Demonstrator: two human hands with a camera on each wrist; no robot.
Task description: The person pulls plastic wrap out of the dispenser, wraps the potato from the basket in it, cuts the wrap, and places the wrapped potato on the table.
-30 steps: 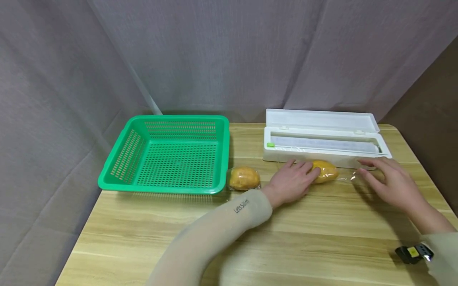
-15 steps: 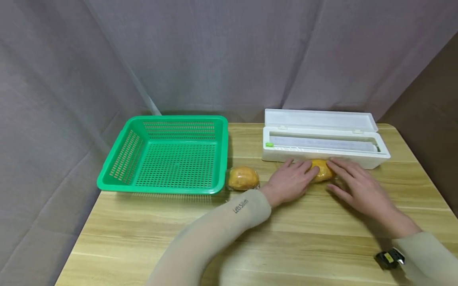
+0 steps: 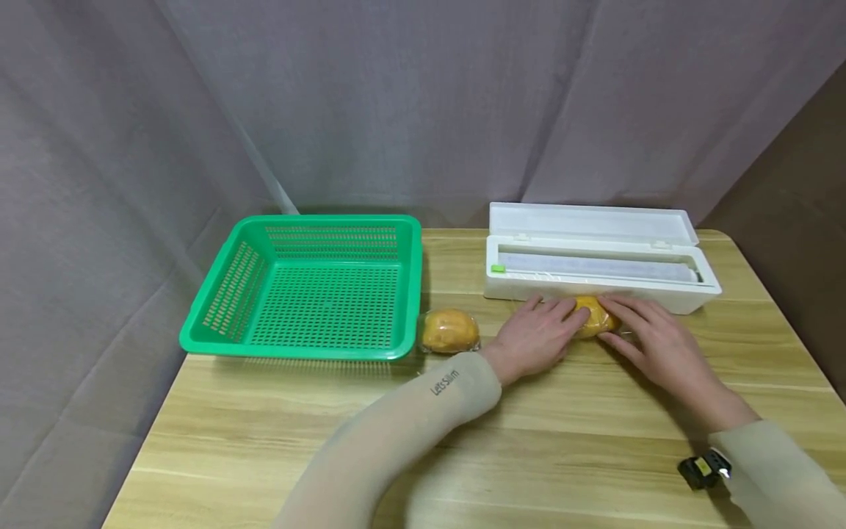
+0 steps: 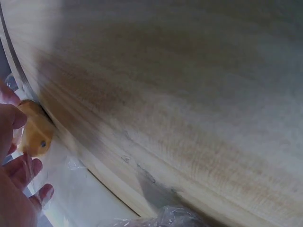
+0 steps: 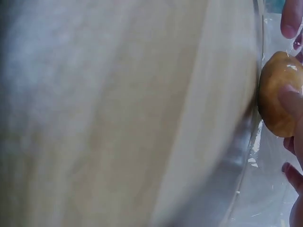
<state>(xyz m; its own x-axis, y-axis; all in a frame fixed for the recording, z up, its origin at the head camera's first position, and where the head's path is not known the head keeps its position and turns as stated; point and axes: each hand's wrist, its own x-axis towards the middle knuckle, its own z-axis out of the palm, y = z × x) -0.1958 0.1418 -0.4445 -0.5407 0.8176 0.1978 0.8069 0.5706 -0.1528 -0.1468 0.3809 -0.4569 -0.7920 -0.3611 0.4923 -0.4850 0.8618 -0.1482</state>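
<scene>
A yellow mango [image 3: 595, 317] under clear plastic film lies against the front of a white cling film box [image 3: 601, 290]. My left hand [image 3: 537, 334] holds its left end, with the thumb on its side. From the right, my right hand [image 3: 661, 349] grips the other end between thumb and fingers. A dark spot shows on the mango [image 4: 37, 130] in the left wrist view, beside the left fingers. The right wrist view has a thumb pressed on the mango [image 5: 274, 85], film spread around it. A second wrapped mango [image 3: 451, 330] sits left of my left hand.
A green perforated basket [image 3: 410, 294] stands at the left, close to the second mango. The box lid [image 3: 591, 222] is raised, showing a film roll [image 3: 595, 267] and a green slider [image 3: 498, 269]. A grey curtain [image 3: 396, 110] hangs behind the wooden table [image 3: 529, 455].
My right hand has moved left from the loose film onto the right end of the mango, and its thumb has closed in. The left hand has stayed in place.
</scene>
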